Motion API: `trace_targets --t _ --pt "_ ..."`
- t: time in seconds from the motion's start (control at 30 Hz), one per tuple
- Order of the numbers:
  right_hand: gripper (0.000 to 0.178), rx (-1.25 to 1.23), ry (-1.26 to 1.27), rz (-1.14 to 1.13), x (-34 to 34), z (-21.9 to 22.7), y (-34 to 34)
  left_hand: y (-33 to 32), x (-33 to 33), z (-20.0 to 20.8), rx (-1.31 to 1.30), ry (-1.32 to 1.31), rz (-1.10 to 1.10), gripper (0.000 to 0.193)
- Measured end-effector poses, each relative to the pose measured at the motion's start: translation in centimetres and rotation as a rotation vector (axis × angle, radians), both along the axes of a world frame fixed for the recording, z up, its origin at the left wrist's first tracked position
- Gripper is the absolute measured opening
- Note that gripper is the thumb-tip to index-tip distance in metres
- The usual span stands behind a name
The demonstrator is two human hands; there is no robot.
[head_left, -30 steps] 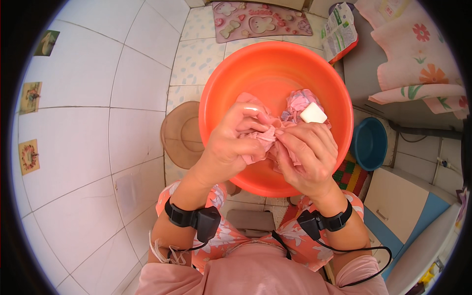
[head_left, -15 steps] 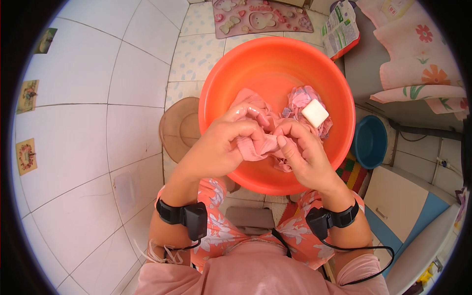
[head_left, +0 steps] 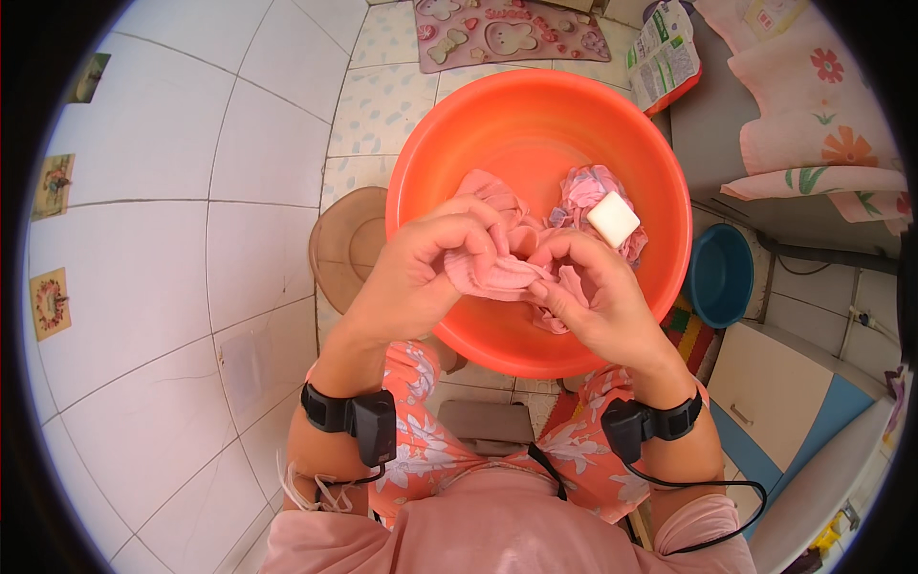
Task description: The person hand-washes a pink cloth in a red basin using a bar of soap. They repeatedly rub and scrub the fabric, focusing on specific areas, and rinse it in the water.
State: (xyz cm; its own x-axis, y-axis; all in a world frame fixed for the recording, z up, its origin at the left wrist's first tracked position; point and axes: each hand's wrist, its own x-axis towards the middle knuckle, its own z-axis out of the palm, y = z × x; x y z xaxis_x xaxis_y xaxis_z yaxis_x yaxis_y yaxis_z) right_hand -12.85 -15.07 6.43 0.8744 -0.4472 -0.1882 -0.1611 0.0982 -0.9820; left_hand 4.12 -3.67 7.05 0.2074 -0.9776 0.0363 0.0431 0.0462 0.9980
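Observation:
Both my hands pinch a pink cloth garment (head_left: 492, 275) over the near half of a large orange basin (head_left: 537, 356). My left hand (head_left: 421, 263) grips the bunched fabric from the left, its fingers curled over the top. From the right, my right hand (head_left: 595, 292) holds a fold between thumb and forefinger. Part of the garment trails down onto the basin floor. To its right lies a crumpled patterned pink and grey cloth (head_left: 585, 188), with a white square soap bar (head_left: 613, 219) resting on top. What the garment is exactly cannot be made out.
A brown stool-like piece (head_left: 349, 251) stands left of the basin, near the tiled wall (head_left: 268, 143). To the right are a small blue basin (head_left: 719, 277) and a cabinet (head_left: 789, 392). A patterned mat (head_left: 512, 36) and a plastic packet (head_left: 665, 59) lie beyond.
My left fingers have closed further over the garment, and the fabric between my hands is folded differently. Both hands stay at nearly the same place; the soap and the other cloth have not moved.

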Motion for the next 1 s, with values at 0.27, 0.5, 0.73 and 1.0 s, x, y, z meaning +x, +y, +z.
trace_targets --t 0.27,0.5,0.73,1.0 --pt "0.023 -0.808 -0.359 -0.311 0.4 -1.3 -0.3 -0.1 -0.3 -0.2 -0.070 -0.322 0.043 0.016" --pt "0.028 -1.009 -0.486 -0.317 0.7 -1.4 -0.2 -1.0 -1.0 -1.1 -0.287 -0.765 0.210 0.030" --pt "0.029 -1.046 -0.530 -0.325 0.8 -1.3 0.0 -0.5 -0.7 -1.2 -0.596 -0.885 0.357 0.022" --pt "0.028 -1.037 -0.550 -0.317 0.8 -1.3 -0.1 -0.5 -1.0 -1.5 -0.645 -0.904 0.386 0.017"
